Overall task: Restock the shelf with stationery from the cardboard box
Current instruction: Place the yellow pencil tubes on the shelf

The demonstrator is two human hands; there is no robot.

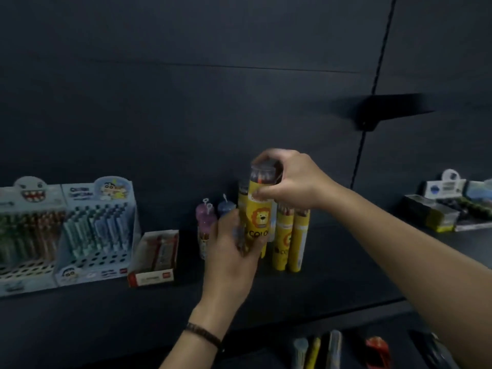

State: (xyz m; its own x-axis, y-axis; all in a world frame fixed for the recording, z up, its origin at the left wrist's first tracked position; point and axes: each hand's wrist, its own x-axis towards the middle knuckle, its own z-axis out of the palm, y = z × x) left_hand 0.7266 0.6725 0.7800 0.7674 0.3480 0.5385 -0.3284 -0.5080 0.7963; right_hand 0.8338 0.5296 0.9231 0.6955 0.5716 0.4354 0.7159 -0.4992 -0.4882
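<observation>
A yellow tube of coloured pencils with a lion on its label [259,217] stands upright over the dark shelf [332,275]. My right hand [287,179] grips its clear cap from above. My left hand [231,249] wraps around its lower part from the left. Right behind and beside it stand several more yellow pencil tubes [291,241]. The cardboard box is out of view.
Purple and blue small tubes [206,219] stand left of the yellow ones. Further left are a red-and-white pen box [155,258] and two tiered pen displays [95,230]. Boxed items [447,206] sit at the right. A lower shelf holds more stationery [332,350].
</observation>
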